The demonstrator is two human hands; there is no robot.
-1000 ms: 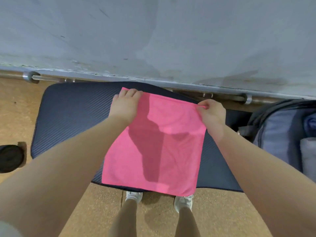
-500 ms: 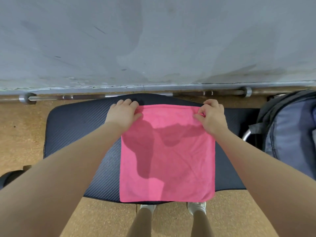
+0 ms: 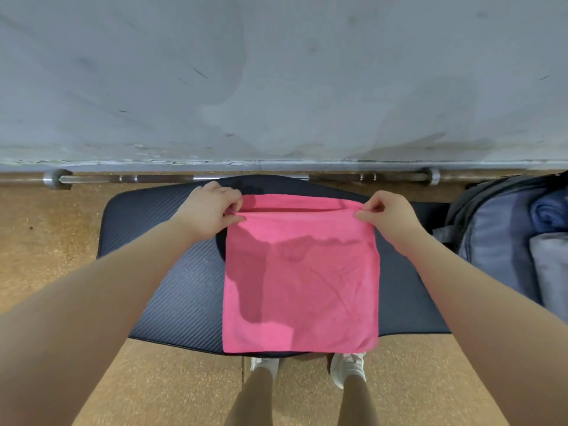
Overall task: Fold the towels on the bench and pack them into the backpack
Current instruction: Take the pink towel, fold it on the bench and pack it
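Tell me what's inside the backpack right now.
The backpack lies open at the bench's right end. Inside, a rolled dark blue cloth sits above a grey folded one. Anything deeper, or beyond the picture's edge, is hidden.

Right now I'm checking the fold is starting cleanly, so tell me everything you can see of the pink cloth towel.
The pink cloth towel is a plain, roughly square, soft-looking cloth with light creases. It lies spread flat across the dark ribbed bench pad, its near edge at the pad's front edge. The left hand and right hand each pinch a far corner, lifting that edge slightly off the pad so a shadowed gap shows beneath it.
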